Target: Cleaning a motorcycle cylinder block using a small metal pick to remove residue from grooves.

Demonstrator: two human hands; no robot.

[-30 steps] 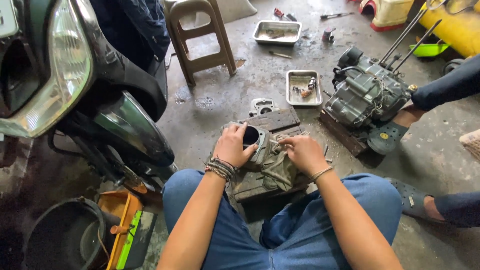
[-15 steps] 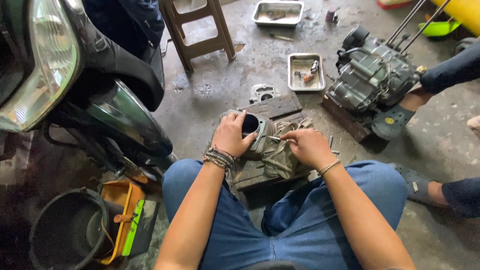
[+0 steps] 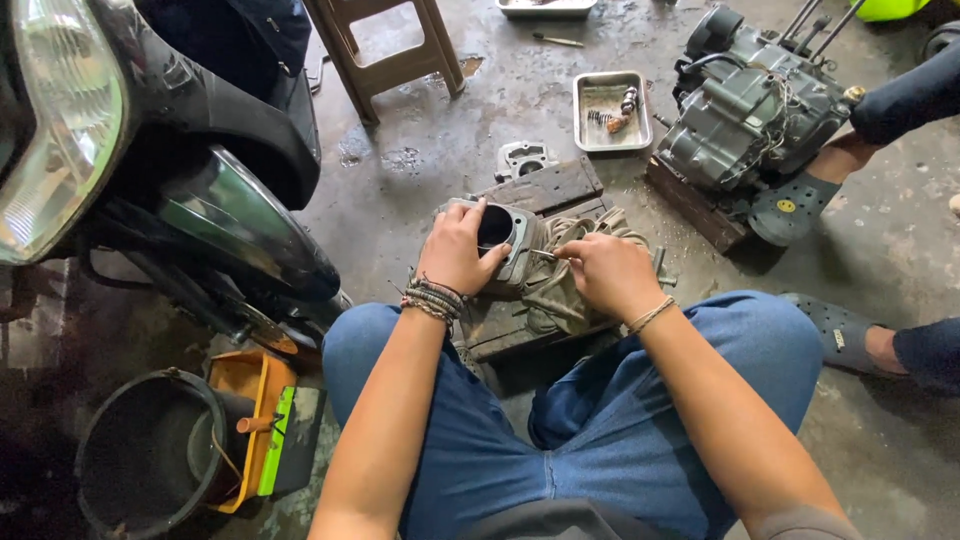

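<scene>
Two hands: both of mine are on the work between my knees, over a wooden block (image 3: 545,190) on the concrete floor (image 3: 420,190).
Left hand (image 3: 455,255): my fingers are curled around the near side of the engine cylinder (image 3: 500,235), thumb up by the rim of its dark bore, gripping it firmly.
Right hand (image 3: 610,275): my fingers are pressed together, pinching a thin metal tool (image 3: 545,254) whose tip points at the right edge of the cylinder; I think it touches the rim, though the view is too small to be sure.
Cylinder's place: it lies on a crumpled grey-green rag (image 3: 560,295) spread over the block, between my two hands, bore facing up toward me.
Beside the block: a small metal casting (image 3: 523,158) sits just beyond it on the floor.
Farther off: a shallow steel tray (image 3: 610,100) with small parts, and an engine case (image 3: 755,105) resting on another plank.
Another person: a foot in a dark clog (image 3: 785,210) stands by that engine.
My left side: a motorcycle's front (image 3: 150,150), a black bucket (image 3: 150,460) and an orange tray (image 3: 245,400).
</scene>
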